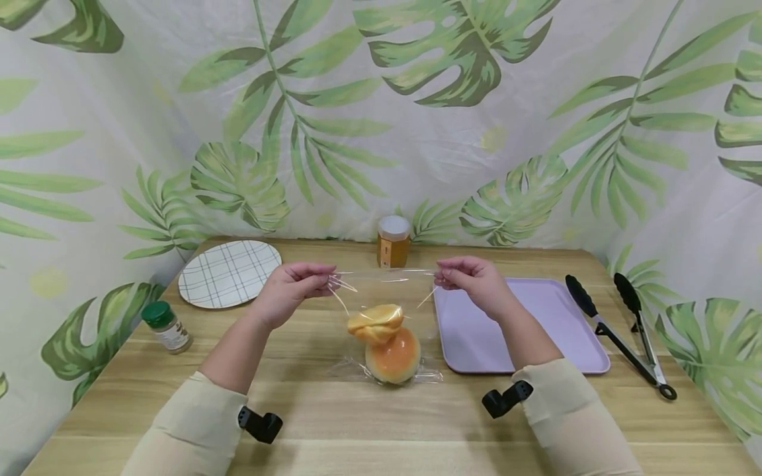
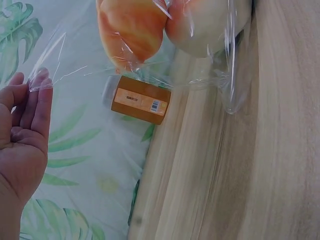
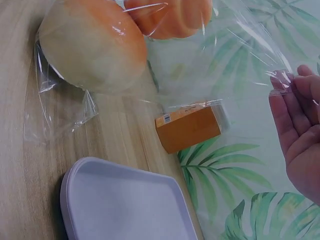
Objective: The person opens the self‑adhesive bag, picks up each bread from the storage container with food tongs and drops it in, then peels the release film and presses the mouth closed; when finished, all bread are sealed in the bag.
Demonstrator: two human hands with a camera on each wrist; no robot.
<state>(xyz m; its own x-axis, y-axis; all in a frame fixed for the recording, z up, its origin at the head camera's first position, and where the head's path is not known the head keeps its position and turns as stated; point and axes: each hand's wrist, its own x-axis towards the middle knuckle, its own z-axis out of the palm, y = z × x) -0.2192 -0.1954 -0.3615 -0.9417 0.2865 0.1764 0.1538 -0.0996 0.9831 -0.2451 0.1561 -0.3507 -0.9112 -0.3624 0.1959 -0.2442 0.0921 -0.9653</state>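
A clear plastic bag point(image 1: 417, 301) is stretched between my two hands above the table. My left hand point(image 1: 296, 287) pinches its top left corner, and my right hand point(image 1: 476, 281) pinches the top right corner. Inside hang two pieces of bread: a round bun point(image 1: 393, 357) with a glossy orange-brown top, and a twisted yellow-orange roll point(image 1: 376, 322) lying on it. White drawstring ends point(image 1: 342, 284) dangle near the left fingers. In the left wrist view, thumb and fingertips hold the film edge point(image 2: 40, 86); the right wrist view shows a similar pinch at the other corner point(image 3: 281, 82).
Behind the bag stands a honey-coloured jar point(image 1: 393, 244) with a white lid. A checked plate point(image 1: 229, 274) and a green-capped shaker point(image 1: 167, 327) are on the left. On the right lie a lilac tray point(image 1: 571, 324) and black-tipped tongs point(image 1: 631, 350). A leaf-patterned cloth point(image 1: 333, 132) hangs behind the table.
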